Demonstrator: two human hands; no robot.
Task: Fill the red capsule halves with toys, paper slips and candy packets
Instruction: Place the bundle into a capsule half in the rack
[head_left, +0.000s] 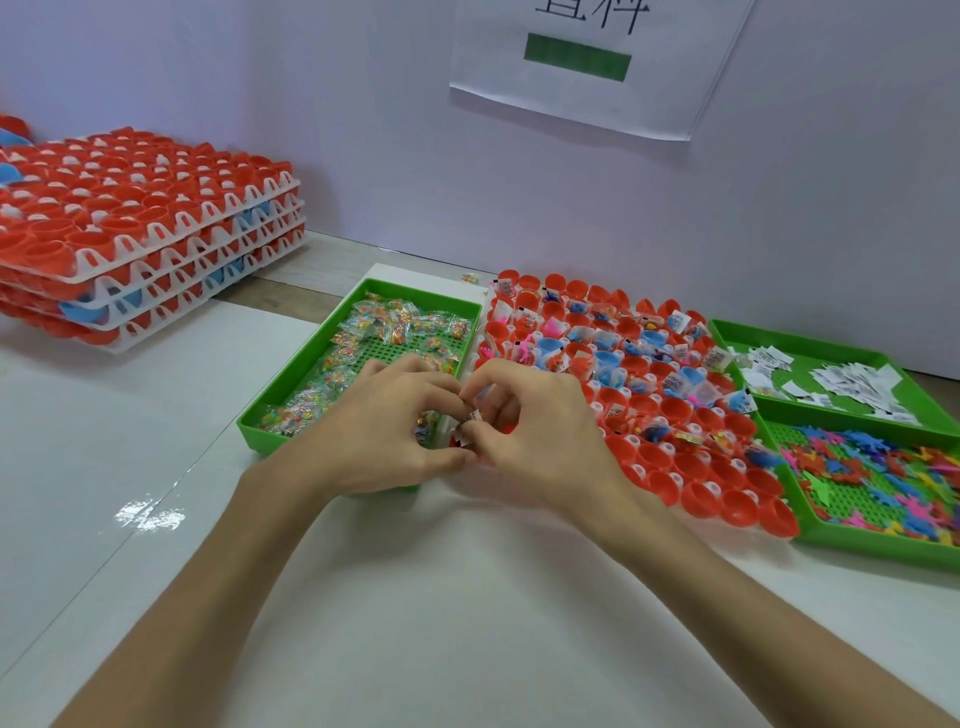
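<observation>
A white rack of red capsule halves (696, 467) lies in the middle of the table; many of them hold toys and paper slips. My left hand (384, 441) and my right hand (530, 421) meet at the rack's near left corner, fingertips pinched together on a small paper slip (474, 417) and a bit of red beneath it. A green tray of candy packets (363, 338) sits to the left, partly under my left hand. At the right, one green tray holds paper slips (831, 382) and another holds small colourful toys (883, 483).
A stack of white racks filled with red and a few blue capsule halves (130, 228) stands at the far left. A white partition wall with a paper sign (587, 62) rises just behind the trays. A loose candy packet (470, 278) lies behind the rack.
</observation>
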